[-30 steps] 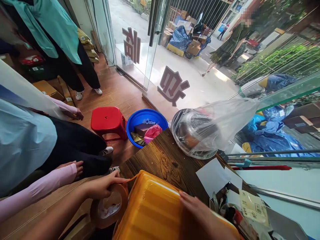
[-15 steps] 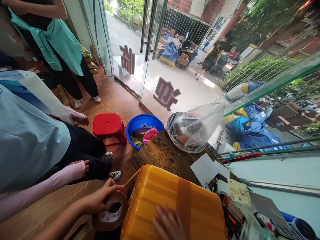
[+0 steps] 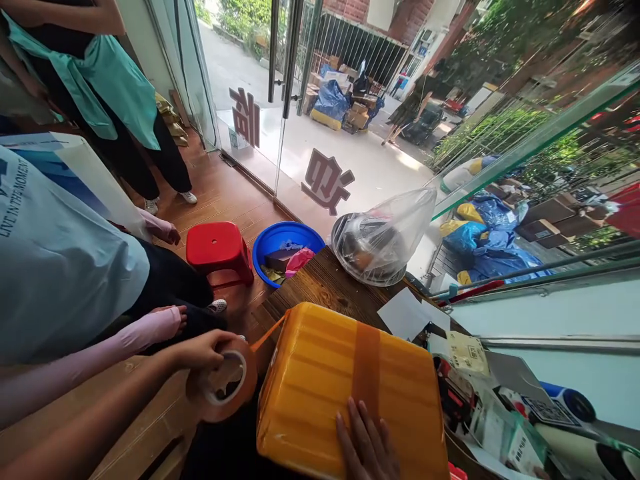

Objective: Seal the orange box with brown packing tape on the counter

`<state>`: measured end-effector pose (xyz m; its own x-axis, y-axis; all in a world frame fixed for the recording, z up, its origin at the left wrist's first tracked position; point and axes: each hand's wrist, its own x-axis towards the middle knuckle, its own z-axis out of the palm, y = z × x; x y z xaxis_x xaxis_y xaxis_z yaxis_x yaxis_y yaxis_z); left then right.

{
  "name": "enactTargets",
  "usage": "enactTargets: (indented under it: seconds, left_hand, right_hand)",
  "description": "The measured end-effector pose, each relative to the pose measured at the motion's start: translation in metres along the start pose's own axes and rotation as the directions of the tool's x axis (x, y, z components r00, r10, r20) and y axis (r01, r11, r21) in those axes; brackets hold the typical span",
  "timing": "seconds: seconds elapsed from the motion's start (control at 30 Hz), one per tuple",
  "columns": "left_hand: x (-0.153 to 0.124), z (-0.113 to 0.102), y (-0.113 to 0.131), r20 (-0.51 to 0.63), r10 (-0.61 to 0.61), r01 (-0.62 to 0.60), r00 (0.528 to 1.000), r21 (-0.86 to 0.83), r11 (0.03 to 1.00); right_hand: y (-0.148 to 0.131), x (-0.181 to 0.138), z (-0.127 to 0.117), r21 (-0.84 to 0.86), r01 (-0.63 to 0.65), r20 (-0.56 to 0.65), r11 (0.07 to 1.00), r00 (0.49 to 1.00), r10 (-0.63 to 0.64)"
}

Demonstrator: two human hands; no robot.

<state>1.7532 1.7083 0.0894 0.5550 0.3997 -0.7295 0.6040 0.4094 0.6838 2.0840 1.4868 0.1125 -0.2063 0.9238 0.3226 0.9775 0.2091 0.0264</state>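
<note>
A ribbed yellow plastic-wrapped package lies on the dark wooden table in front of me. A brown tape strip runs across its top. My left hand is closed on a roll of brown tape at the package's left edge, and a stretch of tape runs from the roll to the package corner. My right hand lies flat on the near side of the package, fingers spread, just below the tape strip.
A clear plastic bag with dark contents sits at the table's far end. Papers and labels clutter the right. A red stool and blue basin stand on the floor. A person in a pale shirt stands close on my left.
My right hand has slid down the package from its right side to the near edge, and a tape strip now shows across the top. The view tilted, the roll sits slightly higher.
</note>
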Motion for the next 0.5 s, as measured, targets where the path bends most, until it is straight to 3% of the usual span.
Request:
enactTargets:
  seconds: [0.07, 0.17, 0.4, 0.5]
  left_hand:
    - [-0.001, -0.002, 0.005, -0.028, 0.094, -0.091, 0.995, 0.068, 0.994]
    - [0.003, 0.013, 0.002, -0.054, 0.217, -0.202, 0.975, 0.206, 0.957]
    - [-0.005, 0.062, -0.026, -0.22, 0.205, -0.173, 0.954, 0.155, 0.973]
    - [-0.011, 0.071, -0.033, -0.218, 0.192, -0.168, 0.957, 0.122, 0.978]
  right_hand:
    - [0.004, 0.013, -0.005, -0.007, 0.034, 0.018, 0.999, 0.999, -0.033]
    - [0.017, 0.033, -0.007, -0.02, 0.076, 0.042, 0.997, 0.996, -0.075]
    - [0.033, 0.048, -0.009, 0.048, -0.027, 0.203, 0.998, 0.979, 0.017]
    - [0.034, 0.056, -0.01, 0.092, -0.061, 0.231, 0.994, 0.972, 0.038]
